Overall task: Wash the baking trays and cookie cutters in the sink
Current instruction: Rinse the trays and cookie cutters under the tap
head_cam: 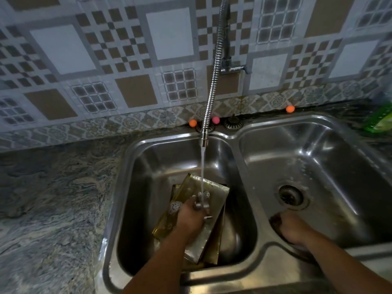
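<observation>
Two stacked gold-toned metal baking trays (pixel 203 211) lie in the left basin while the left hand (pixel 191 219) grips small metal cookie cutters (pixel 201 201) under the running stream, rinsing in progress; next, likely turn them, right hand (pixel 290 228) curled, contents indiscernible.

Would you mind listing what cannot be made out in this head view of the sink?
- How many baking trays are stacked in the left basin: the left hand and forearm cover them.
- The shape of the cookie cutters: small, blurred by running water.
- Whether the right hand holds anything: its fingers curl away from the camera at the right basin's near rim.
- The green thing on the counter: cut off by the right edge.
</observation>
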